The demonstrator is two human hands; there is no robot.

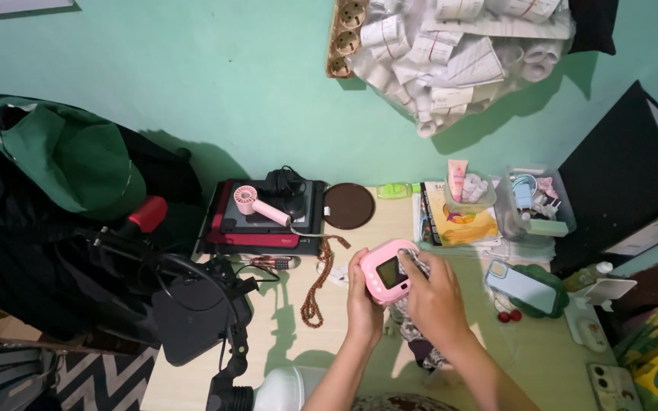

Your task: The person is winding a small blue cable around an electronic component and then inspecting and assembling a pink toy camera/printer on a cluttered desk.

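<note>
Between both sets of fingers sat a pink toy camera (388,274), lifted just above the desk (291,327). The left hand (363,301) clasped its left edge, fingers curled behind it and thumb in front; the right hand (436,301) gripped its right side, fingertips over the top corner. Left of the left fingers lay a brown bead string (317,285) and a screwdriver (272,262). Right of the right fingers lay a blue phone (518,285). Beyond the fingertips lay a pink fan (260,205) on a black-and-red box (226,237).
</note>
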